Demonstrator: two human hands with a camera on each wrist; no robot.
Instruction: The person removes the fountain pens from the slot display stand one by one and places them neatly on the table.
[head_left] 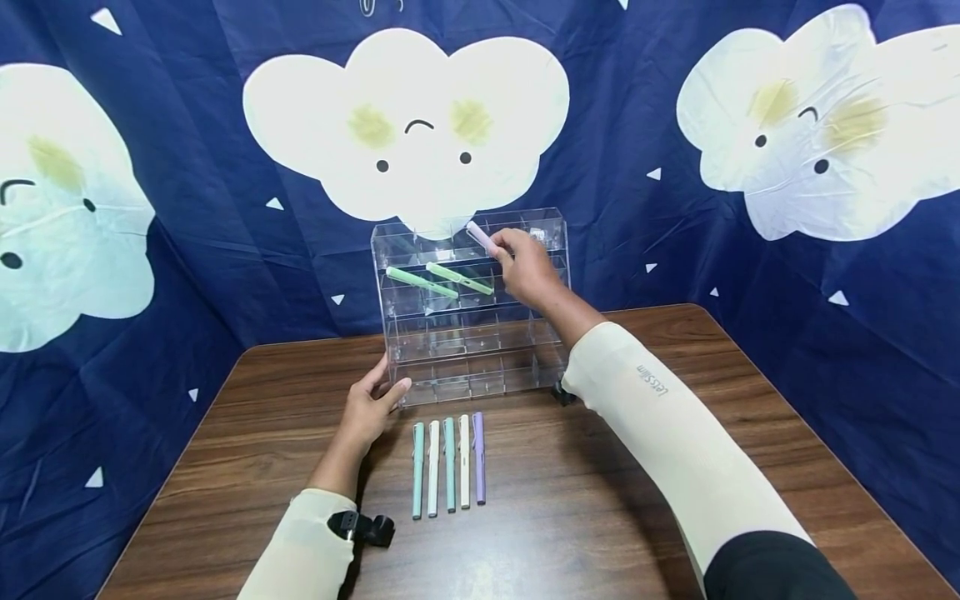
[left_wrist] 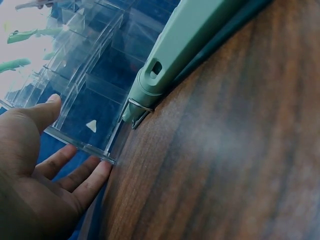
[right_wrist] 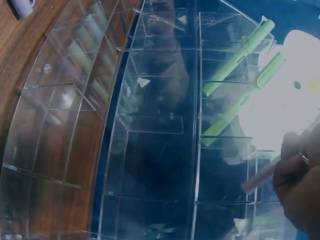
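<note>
Five pens (head_left: pixel 450 467) lay on the table (head_left: pixel 570 500), apparently left to rack. The left hand (head_left: pixel 369 410), fingers loosely spread, touched the rack (head_left: pixel 442 389). Two green pens (head_left: pixel 422 283) sat inside; near them the right hand (head_left: pixel 528 268) pinched a lilac pen (head_left: pixel 482 238), unplaced.

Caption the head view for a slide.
Right hand holding a lilac pen at a clear plastic tiered rack bearing two green pens; left hand at its corner.

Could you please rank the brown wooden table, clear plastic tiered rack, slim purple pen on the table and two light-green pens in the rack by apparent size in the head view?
1. Brown wooden table
2. Clear plastic tiered rack
Too alike to rank: slim purple pen, left light-green pen, right light-green pen.
</note>
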